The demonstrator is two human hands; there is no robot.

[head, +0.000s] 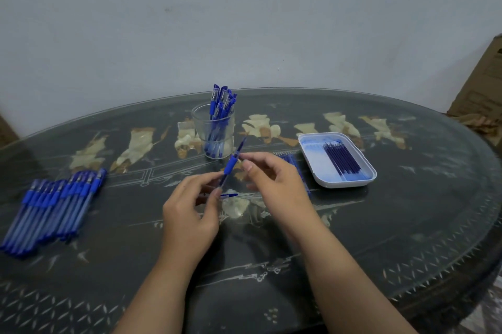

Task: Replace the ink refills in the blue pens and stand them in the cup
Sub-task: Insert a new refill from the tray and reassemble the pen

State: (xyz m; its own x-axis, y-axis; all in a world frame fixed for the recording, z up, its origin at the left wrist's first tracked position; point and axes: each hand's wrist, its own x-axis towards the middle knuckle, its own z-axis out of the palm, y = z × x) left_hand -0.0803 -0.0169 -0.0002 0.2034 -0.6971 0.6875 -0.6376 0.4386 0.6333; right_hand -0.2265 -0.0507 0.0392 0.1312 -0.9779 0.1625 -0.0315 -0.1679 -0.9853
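My left hand (190, 214) pinches the lower barrel of a blue pen (231, 165), which tilts up and to the right over the table's middle. My right hand (271, 178) has its fingertips at the pen's blue grip, near the tip. A pen cap (229, 195) lies on the table under my hands. A clear glass cup (214, 134) behind them holds several capped blue pens upright. Several blue pens (54, 208) lie in a row at the left. A white tray (336, 159) at the right holds several dark refills (342, 159). More refills (290, 159) lie partly hidden behind my right hand.
The dark oval table (407, 225) has a glass top and a curved edge on the right and front. A cardboard box (480, 89) stands off the table at the far right. A pale wall rises behind the table.
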